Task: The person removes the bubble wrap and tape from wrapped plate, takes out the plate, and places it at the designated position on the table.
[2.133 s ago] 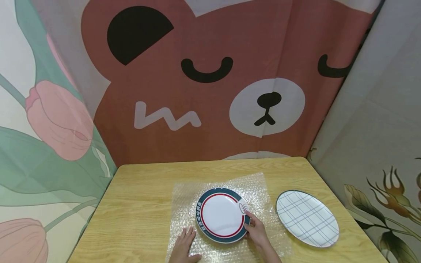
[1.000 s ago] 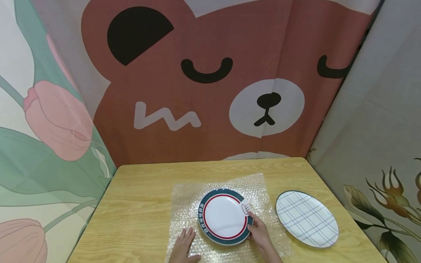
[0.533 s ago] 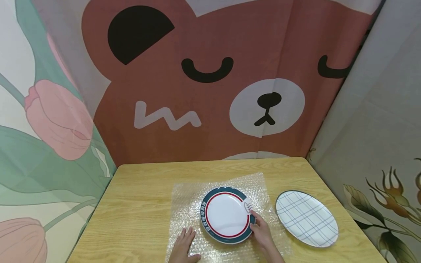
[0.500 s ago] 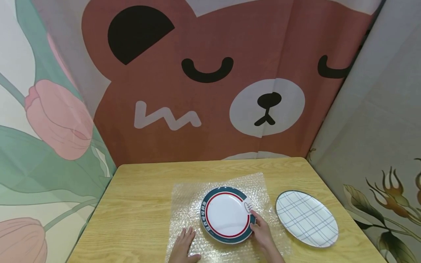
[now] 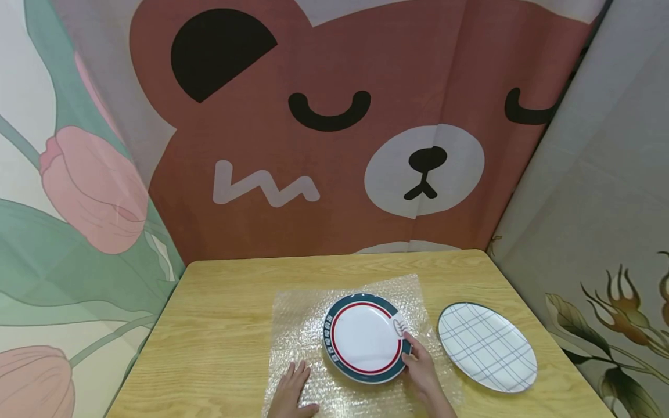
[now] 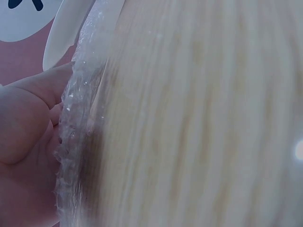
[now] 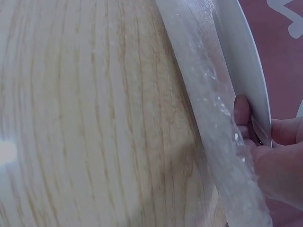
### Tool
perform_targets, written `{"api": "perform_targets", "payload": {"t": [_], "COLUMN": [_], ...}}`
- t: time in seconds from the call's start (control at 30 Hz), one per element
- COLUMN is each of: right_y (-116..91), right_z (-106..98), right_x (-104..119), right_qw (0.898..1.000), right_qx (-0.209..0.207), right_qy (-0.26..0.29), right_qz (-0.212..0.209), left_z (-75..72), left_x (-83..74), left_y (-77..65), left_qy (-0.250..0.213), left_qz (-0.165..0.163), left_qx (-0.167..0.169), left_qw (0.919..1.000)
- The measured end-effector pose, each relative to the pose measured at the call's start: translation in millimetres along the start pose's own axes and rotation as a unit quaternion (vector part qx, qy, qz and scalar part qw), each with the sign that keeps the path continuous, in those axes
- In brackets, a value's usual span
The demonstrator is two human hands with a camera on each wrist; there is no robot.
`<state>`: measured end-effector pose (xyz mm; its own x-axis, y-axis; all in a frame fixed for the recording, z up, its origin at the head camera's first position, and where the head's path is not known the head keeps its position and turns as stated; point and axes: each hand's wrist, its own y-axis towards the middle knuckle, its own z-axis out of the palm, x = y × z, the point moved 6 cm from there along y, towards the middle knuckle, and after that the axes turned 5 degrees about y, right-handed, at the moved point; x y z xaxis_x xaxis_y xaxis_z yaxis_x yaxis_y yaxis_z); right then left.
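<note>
A round plate [image 5: 366, 338] with a dark teal rim and a red ring is over the sheet of bubble wrap [image 5: 292, 313]. My right hand [image 5: 422, 371] grips its right edge, thumb and fingers on either side of the rim. In the right wrist view the plate [image 7: 244, 56] stands a little off the bubble wrap [image 7: 203, 80], and fingertips [image 7: 242, 106] show under it. My left hand [image 5: 292, 390] lies with fingers spread on the wrap's lower left part, apart from the plate. The left wrist view shows the left palm [image 6: 23, 127] against the wrap's edge.
An oval white plate [image 5: 488, 347] with a blue check pattern lies on the wooden table [image 5: 219, 325], right of the wrap. A bear-print curtain [image 5: 334, 232] hangs behind the table's far edge. Flower-print curtains [image 5: 99, 290] flank both sides.
The round plate has shifted to the right and slightly away from me, with my right hand gripping it throughout. My left hand and the oval plate have stayed in place.
</note>
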<state>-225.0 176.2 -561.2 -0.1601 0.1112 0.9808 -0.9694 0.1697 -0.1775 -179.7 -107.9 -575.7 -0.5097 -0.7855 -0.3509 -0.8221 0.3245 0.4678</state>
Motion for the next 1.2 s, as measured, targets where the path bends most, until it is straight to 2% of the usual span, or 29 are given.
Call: {"api": "perform_targets", "payload": {"t": [0.17,0.4,0.53,0.6,0.7,0.73,0.83,0.93,0.97,1.07,1.17,1.2], "right_y": [1,2,3,3,5,8,9,8,6,4,3,3], "right_z": [-4,-12,-17,-19,-23,-25,-28,-29,-29,-31,-33,-34], "right_x": [2,4,4,4,1,-2,-4,-2,1,5,7,7], "right_qw": [1.0,1.0,0.999,0.999,0.999,0.997,0.995,0.998,0.999,0.999,0.999,0.999], "right_qx": [-0.005,-0.018,-0.028,-0.028,-0.017,0.0,0.009,-0.008,-0.024,-0.035,-0.038,-0.042], "right_qy": [-0.009,-0.026,-0.043,-0.037,-0.002,0.024,0.046,0.023,0.004,-0.016,-0.015,-0.013], "right_qz": [-0.001,0.0,-0.004,-0.014,-0.05,-0.075,-0.086,-0.06,-0.036,-0.011,-0.002,0.002], "left_z": [0.0,-1.0,0.2,0.9,1.5,1.6,2.1,5.5,11.9,15.2,12.9,6.7], "left_x": [0.4,-0.9,0.3,0.9,1.6,2.0,3.2,6.2,11.0,12.7,10.7,5.9], "left_y": [0.4,0.1,0.3,0.7,0.4,0.2,-0.8,-4.1,-6.5,-9.7,-8.1,-5.7], "left_qy": [-0.01,-0.003,-0.004,-0.003,-0.001,-0.001,-0.009,-0.035,-0.039,-0.056,-0.04,-0.036], "left_qz": [-0.007,-0.001,-0.004,-0.007,-0.011,-0.011,-0.007,0.005,0.017,0.03,0.024,0.012], "left_qx": [0.012,-0.005,0.002,0.009,0.017,0.016,0.001,-0.019,-0.027,-0.027,-0.027,-0.019], "left_qw": [0.9999,1.0,1.0,0.9999,0.9998,0.9998,0.9999,0.9992,0.9987,0.9976,0.9986,0.9991]}}
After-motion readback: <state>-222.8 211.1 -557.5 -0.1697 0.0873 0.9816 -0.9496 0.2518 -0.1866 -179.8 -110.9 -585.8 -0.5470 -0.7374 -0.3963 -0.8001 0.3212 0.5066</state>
